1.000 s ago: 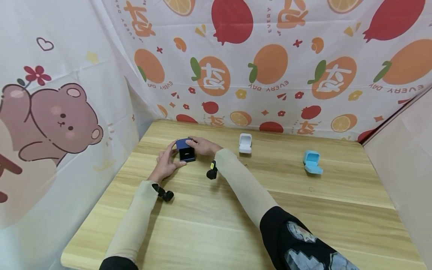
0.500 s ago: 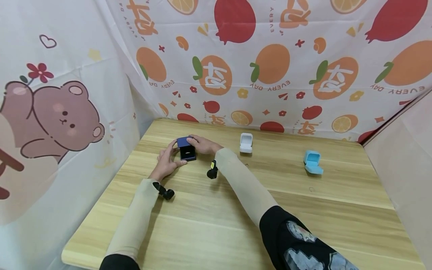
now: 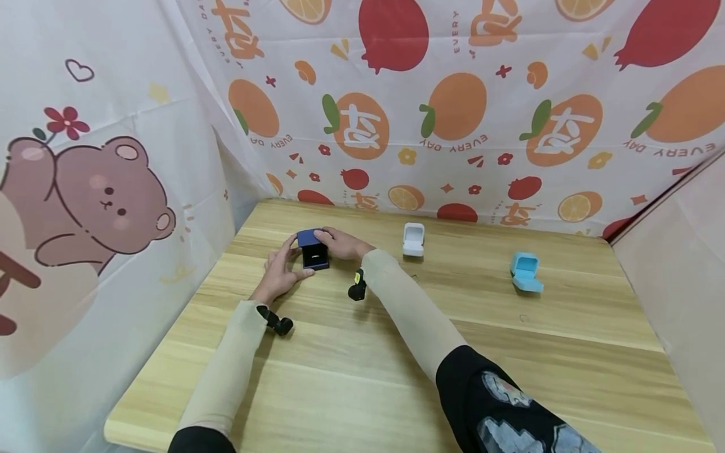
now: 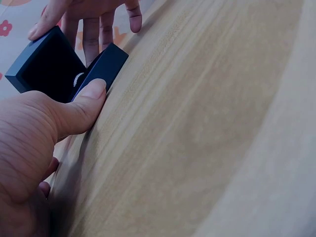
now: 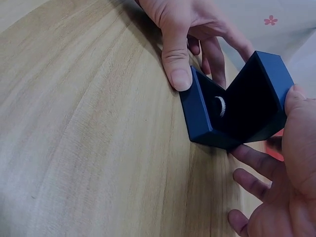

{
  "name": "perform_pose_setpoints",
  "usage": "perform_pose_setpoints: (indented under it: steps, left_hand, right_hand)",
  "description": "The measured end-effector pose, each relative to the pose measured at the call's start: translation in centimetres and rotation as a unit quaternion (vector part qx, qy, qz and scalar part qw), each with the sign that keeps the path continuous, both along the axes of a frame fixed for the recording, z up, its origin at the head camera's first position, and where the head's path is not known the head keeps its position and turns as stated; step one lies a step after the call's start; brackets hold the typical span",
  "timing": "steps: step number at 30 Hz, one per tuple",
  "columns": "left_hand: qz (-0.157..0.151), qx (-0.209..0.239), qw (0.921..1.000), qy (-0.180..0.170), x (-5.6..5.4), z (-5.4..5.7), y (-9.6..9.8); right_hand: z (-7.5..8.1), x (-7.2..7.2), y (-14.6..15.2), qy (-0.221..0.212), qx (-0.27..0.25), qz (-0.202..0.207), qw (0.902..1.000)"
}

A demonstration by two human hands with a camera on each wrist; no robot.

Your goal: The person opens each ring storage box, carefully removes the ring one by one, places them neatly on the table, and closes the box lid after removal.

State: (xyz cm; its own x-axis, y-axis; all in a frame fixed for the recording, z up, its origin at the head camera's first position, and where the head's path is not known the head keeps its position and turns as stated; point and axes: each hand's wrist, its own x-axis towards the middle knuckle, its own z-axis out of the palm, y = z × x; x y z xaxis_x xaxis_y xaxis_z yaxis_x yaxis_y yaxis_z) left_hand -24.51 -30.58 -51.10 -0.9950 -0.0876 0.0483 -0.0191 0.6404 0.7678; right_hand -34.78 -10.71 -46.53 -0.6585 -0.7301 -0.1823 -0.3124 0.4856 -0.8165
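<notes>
A dark blue ring box (image 3: 309, 239) stands with its lid raised at the back left of the table. In its black lining sits a ring (image 5: 221, 106) with a sparkling band. My left hand (image 3: 279, 272) grips the box from the left, its thumb (image 4: 94, 90) on the front edge of the base and a finger reaching up to the lid. From the right, my right hand (image 3: 344, 244) holds the lid, thumb (image 5: 296, 96) on its outer face. Other right fingers spread low beside the box in the right wrist view.
A white ring box (image 3: 413, 240) stands with its lid up right of my right hand. Farther right is a light blue ring box (image 3: 525, 272), lid up too. A faint small loop (image 3: 524, 318) lies on the wooden table (image 3: 362, 377). Printed cloth hangs behind and at the left.
Both hands stay on the blue ring box, which keeps its lid raised. The whole head view has shifted slightly; nothing else visibly moves.
</notes>
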Motion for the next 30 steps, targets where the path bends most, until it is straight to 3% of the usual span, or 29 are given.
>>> perform_pose_setpoints:
  steps: [11,23,30]
  left_hand:
    - [-0.002,-0.003,1.0,-0.001,0.06,0.19,0.25]
    - [-0.002,-0.024,0.9997,-0.007,0.12,-0.14,0.18]
    - [0.001,-0.015,0.9999,-0.002,0.1,-0.18,0.25]
  right_hand:
    - [-0.04,0.29,0.09,0.001,0.01,-0.028,0.9996]
    - [-0.13,0.7,0.48,-0.001,0.042,-0.034,0.9985]
    - [-0.18,0.77,0.53,0.0,0.031,-0.036,0.9989]
